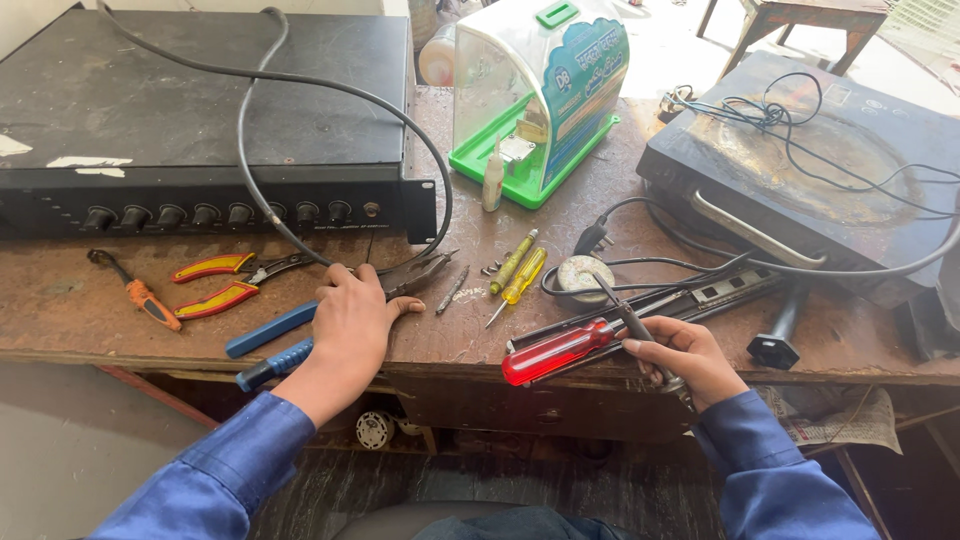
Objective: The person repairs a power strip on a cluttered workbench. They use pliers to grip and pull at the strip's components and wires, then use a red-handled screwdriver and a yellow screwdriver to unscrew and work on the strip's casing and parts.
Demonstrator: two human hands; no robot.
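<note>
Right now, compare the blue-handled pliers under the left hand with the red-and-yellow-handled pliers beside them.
The blue-handled pliers are larger, with plain blue grips; the red-and-yellow-handled pliers are smaller, with two-colour grips. The blue pair lies under the left hand, handles jutting past the table edge; the red-and-yellow pair lies untouched, wholly on the table. Both lie flat with handles spread apart, jaws pointing right.

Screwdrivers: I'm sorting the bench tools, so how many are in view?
4. An orange-handled screwdriver lies at the left; two yellow-green screwdrivers lie mid-bench; a red-handled screwdriver is by the right hand. More may be hidden under the cables.
</note>
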